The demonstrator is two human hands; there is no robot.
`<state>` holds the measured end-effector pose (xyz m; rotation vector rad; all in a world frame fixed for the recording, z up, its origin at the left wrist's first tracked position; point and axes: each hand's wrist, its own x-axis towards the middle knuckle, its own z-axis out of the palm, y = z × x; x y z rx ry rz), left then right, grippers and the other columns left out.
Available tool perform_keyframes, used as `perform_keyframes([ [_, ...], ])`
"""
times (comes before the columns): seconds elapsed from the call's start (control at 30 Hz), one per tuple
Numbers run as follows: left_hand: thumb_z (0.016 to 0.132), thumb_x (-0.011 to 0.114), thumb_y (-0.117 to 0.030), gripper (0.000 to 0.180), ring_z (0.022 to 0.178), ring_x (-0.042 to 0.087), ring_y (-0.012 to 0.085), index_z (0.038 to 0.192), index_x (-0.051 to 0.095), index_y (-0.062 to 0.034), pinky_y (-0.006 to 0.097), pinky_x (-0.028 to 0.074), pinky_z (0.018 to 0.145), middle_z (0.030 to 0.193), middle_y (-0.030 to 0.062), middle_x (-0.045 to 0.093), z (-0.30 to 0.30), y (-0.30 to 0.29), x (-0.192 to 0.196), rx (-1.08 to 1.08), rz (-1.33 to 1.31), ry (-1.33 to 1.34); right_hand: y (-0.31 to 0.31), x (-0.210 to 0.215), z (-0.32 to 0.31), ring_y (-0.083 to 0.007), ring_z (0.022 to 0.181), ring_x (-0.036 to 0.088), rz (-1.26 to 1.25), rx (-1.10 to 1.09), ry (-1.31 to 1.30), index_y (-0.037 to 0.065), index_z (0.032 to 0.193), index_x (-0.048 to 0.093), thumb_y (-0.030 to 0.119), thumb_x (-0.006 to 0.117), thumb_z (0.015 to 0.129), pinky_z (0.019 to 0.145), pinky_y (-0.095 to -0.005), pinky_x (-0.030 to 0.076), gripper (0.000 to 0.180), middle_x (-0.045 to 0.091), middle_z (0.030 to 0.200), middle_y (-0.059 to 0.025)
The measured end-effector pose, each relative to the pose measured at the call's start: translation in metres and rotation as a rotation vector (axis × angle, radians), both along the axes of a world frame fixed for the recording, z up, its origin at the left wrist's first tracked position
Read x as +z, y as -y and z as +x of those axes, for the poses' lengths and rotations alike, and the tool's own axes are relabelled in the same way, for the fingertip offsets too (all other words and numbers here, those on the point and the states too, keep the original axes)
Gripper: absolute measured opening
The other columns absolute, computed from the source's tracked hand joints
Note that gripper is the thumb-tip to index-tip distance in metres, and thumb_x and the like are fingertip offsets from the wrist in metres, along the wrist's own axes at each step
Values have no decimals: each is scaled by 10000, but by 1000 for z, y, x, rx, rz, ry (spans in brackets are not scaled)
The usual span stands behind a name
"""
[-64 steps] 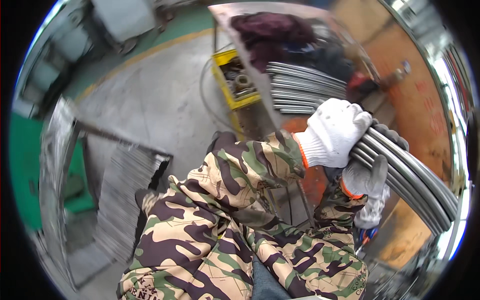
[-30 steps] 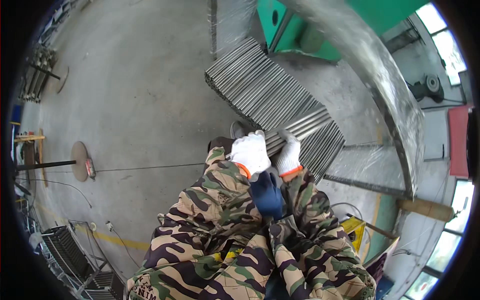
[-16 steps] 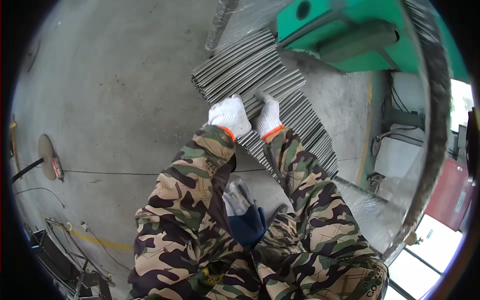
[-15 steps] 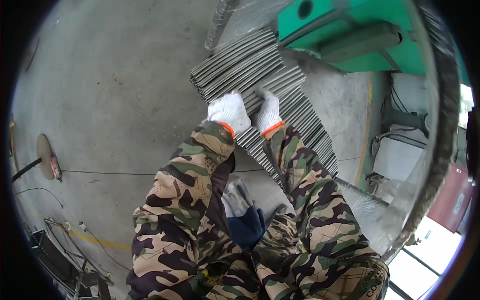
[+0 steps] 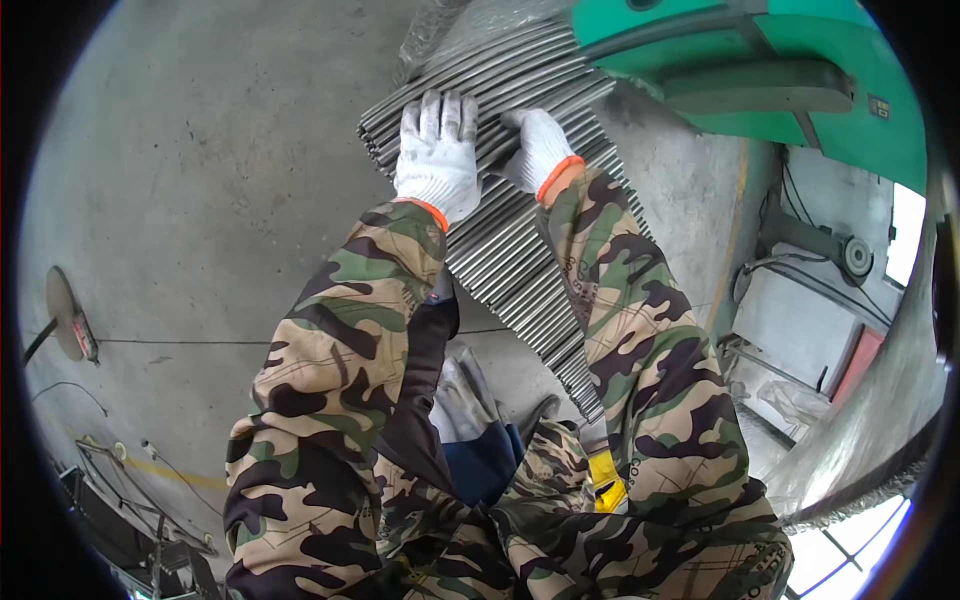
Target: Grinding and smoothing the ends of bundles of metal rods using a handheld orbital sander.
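A thick layered pile of thin grey metal rods (image 5: pixel 520 235) lies in front of me, fanning from the upper middle down toward my legs. My left hand (image 5: pixel 438 150), in a white knit glove with smudged fingertips, rests flat on the upper layer near the rods' left ends, fingers stretched out. Beside it on the right, my right hand (image 5: pixel 540 150) wears a matching glove. Its fingers are bent and spread apart against the rods, and I see no rod gripped in it. Part of the pile is hidden under my right forearm.
A green machine housing (image 5: pixel 750 85) stands at the upper right, close to the rods' far ends. Clear plastic wrap (image 5: pixel 450 45) bunches behind the pile. A round disc on a rod (image 5: pixel 62 310) is at the far left, with a black metal frame (image 5: pixel 140 500) at the lower left.
Both hands have moved up and forward over the pile. The left hand has gone from closed to flat on the rods. The bundle between the hands now lies on the pile.
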<state>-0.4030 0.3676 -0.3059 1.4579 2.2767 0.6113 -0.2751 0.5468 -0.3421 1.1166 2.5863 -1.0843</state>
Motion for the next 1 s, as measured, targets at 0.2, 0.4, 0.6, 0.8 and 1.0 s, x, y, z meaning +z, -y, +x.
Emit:
perform_keyframes([
  [0.2,825,768,-516,975,1509,280,430,1578,361,-51,597,179,1235,1602,205,369,-33,51,-22,-56,-130,-136,77,58,-63,-400,978,718,188,365,271,8,1140,724,173,920,633,852,-405,585,568,731,994,-239],
  [0.4,779,809,-547,1039,1516,272,426,1593,355,-87,606,160,1246,1598,189,381,-24,91,-45,-79,-123,-146,85,38,-42,-298,711,725,-647,-784,165,-88,1049,686,115,710,906,626,-387,598,249,707,817,-190],
  [0.6,873,722,-581,1062,1547,169,505,1620,249,7,603,159,1255,1667,296,236,20,93,-42,556,183,17,32,71,-9,-423,942,715,351,-513,59,-68,1135,647,326,683,895,890,-439,545,464,727,944,-282],
  [0.8,1019,544,-419,893,1413,466,412,1625,98,62,397,362,1157,1579,300,399,26,54,-50,1078,340,904,41,55,-11,-463,1179,637,404,-356,52,-115,1318,577,332,671,882,981,-426,505,632,650,1228,-360],
  [1.0,1047,521,-289,724,1412,451,429,1600,214,62,423,361,1186,1553,342,384,36,34,-44,1116,376,1139,91,104,60,-316,944,663,54,-729,-199,-59,1095,636,293,665,907,903,-395,525,400,664,959,-199],
])
